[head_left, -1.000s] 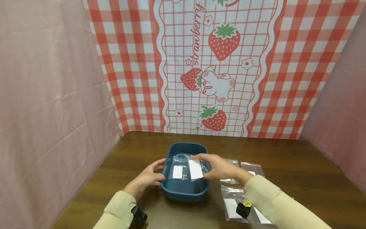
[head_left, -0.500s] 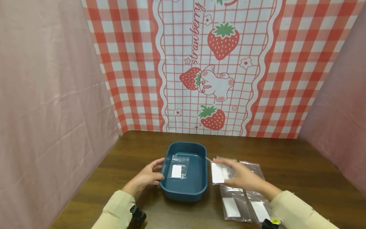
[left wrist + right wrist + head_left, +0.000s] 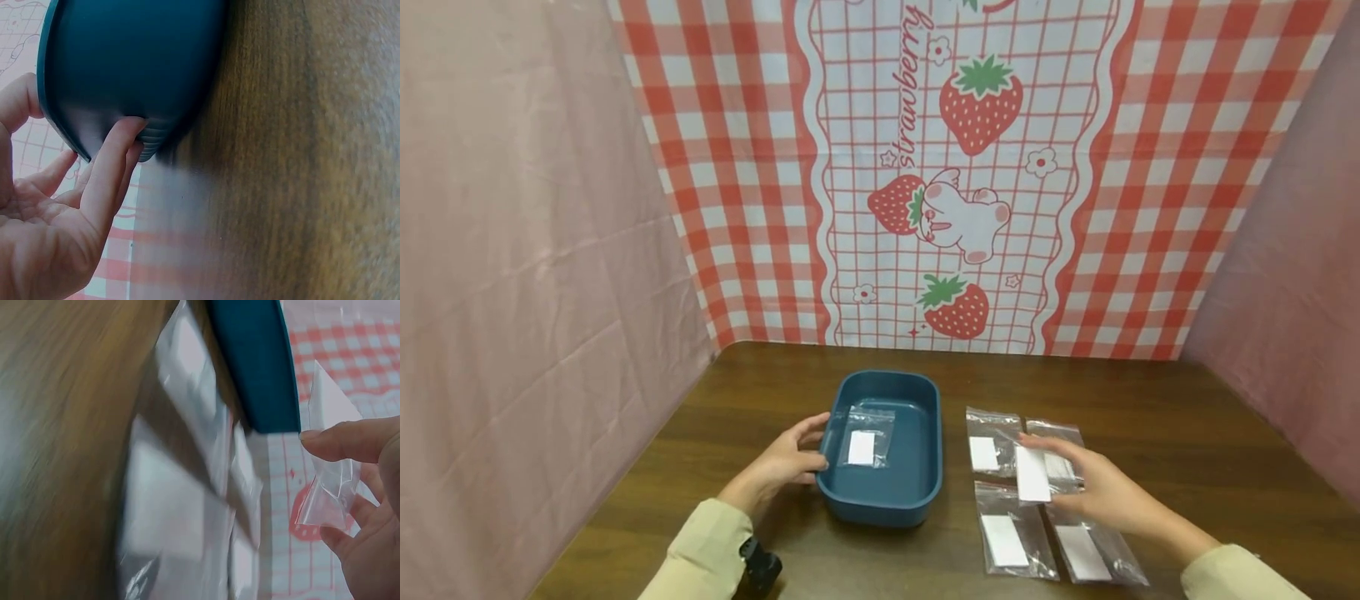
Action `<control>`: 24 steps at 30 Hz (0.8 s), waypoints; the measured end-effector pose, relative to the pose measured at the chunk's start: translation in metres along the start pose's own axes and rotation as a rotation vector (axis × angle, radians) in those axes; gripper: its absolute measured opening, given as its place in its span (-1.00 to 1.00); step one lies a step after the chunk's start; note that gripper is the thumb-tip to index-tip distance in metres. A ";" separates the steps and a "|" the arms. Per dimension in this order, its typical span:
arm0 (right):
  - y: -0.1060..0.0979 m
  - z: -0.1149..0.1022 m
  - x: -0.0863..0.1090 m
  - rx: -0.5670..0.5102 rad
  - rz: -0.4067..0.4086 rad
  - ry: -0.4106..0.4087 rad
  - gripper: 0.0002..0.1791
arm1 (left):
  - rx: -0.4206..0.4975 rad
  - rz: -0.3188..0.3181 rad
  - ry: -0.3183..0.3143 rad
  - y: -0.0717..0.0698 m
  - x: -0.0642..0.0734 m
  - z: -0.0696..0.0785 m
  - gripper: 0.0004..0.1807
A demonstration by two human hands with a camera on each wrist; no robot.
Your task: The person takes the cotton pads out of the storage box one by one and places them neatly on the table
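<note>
My right hand [image 3: 1105,496] pinches a clear zip bag with a white rectangular piece inside [image 3: 1033,475] between thumb and fingers. It hangs above the table at the right, over the back-right bag [image 3: 1058,430], partly covering it. In the right wrist view the held bag [image 3: 331,403] is tilted and creased. My left hand [image 3: 781,460] touches the left side of a blue plastic bin [image 3: 882,515]. The left wrist view has extended fingers [image 3: 111,165] against the bin's outer wall. Inside the bin, another such bag [image 3: 862,448] lies toward the left.
More clear zip bags with white pieces lie right of the bin: one back left [image 3: 983,454], one front left [image 3: 1004,542], one front right [image 3: 1082,553]. The brown wooden table [image 3: 760,379] meets a checked strawberry cloth [image 3: 752,275] behind and pink cloth at both sides.
My right hand has carried the held bag from over the bin rightward, past the back-left bag, to above the back-right one. My left hand has stayed at the bin's left side.
</note>
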State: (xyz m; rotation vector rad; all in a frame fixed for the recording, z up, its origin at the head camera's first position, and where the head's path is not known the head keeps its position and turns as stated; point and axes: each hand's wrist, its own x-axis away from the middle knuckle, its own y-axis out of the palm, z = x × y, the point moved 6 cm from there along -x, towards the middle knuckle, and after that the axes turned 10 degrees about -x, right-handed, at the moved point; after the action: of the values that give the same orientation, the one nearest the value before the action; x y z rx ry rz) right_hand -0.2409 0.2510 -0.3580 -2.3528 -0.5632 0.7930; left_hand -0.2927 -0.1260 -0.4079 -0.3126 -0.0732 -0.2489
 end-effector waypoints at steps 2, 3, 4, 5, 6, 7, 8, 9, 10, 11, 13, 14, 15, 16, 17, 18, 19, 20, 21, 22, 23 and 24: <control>-0.005 0.005 0.007 -0.015 0.009 -0.001 -0.14 | 0.006 -0.005 0.006 0.000 0.000 0.000 -0.17; -0.008 0.008 0.011 -0.010 0.018 -0.005 -0.15 | 0.008 -0.008 0.009 0.000 0.000 0.000 -0.17; -0.011 0.011 0.015 -0.017 0.021 -0.008 -0.15 | 0.010 -0.012 0.011 0.000 0.000 0.000 -0.16; -0.014 0.014 0.019 -0.006 0.027 -0.017 -0.16 | 0.010 -0.014 0.013 -0.001 0.000 -0.001 -0.16; -0.016 0.017 0.023 0.000 0.030 -0.024 -0.17 | 0.012 -0.016 0.014 -0.001 0.000 -0.001 -0.16; -0.020 0.020 0.027 0.007 0.035 -0.030 -0.17 | 0.009 -0.017 0.012 -0.001 -0.001 -0.001 -0.16; -0.023 0.023 0.031 0.008 0.035 -0.039 -0.17 | 0.007 -0.018 0.010 -0.001 -0.001 -0.001 -0.16; -0.026 0.025 0.035 0.012 0.041 -0.046 -0.17 | 0.001 -0.018 0.006 -0.001 -0.001 -0.001 -0.16; -0.030 0.028 0.038 0.017 0.042 -0.054 -0.16 | -0.001 -0.018 0.004 -0.001 -0.002 -0.001 -0.16; -0.034 0.031 0.041 0.024 0.043 -0.061 -0.16 | -0.002 -0.018 0.000 -0.001 -0.002 -0.001 -0.16; -0.041 0.038 0.047 0.037 0.041 -0.070 -0.15 | -0.004 -0.019 -0.008 -0.001 -0.003 -0.001 -0.16; -0.045 0.041 0.049 0.044 0.044 -0.075 -0.15 | -0.002 -0.018 -0.010 -0.001 -0.003 -0.001 -0.16; -0.048 0.045 0.051 0.049 0.046 -0.076 -0.15 | 0.000 -0.018 -0.012 -0.001 -0.003 -0.001 -0.16; -0.051 0.049 0.053 0.050 0.047 -0.078 -0.16 | 0.002 -0.017 -0.016 -0.001 -0.003 -0.001 -0.16; -0.054 0.053 0.054 0.055 0.049 -0.081 -0.16 | 0.004 -0.015 -0.019 -0.001 -0.003 -0.001 -0.17; -0.056 0.057 0.055 0.057 0.049 -0.085 -0.17 | 0.005 -0.014 -0.020 -0.002 -0.003 -0.002 -0.17; -0.058 0.061 0.056 0.059 0.049 -0.088 -0.17 | 0.005 -0.014 -0.021 -0.002 -0.003 -0.002 -0.17; -0.061 0.065 0.056 0.064 0.051 -0.088 -0.17 | 0.005 -0.015 -0.020 -0.002 -0.003 -0.002 -0.17; -0.063 0.068 0.057 0.066 0.050 -0.092 -0.17 | 0.002 -0.015 -0.020 -0.002 -0.003 -0.002 -0.17; -0.064 0.072 0.057 0.072 0.048 -0.101 -0.17 | -0.002 -0.013 -0.020 -0.003 -0.003 -0.002 -0.17; -0.066 0.075 0.056 0.081 0.044 -0.105 -0.17 | -0.004 -0.015 -0.017 -0.003 -0.003 -0.002 -0.17; -0.068 0.078 0.056 0.088 0.040 -0.100 -0.17 | -0.008 -0.015 -0.016 -0.003 -0.003 -0.003 -0.17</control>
State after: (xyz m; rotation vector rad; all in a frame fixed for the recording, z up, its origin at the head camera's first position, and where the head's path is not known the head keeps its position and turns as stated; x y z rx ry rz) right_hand -0.2641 0.3628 -0.3877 -2.2603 -0.5134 0.9389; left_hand -0.2960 -0.1288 -0.4099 -0.3220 -0.0901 -0.2615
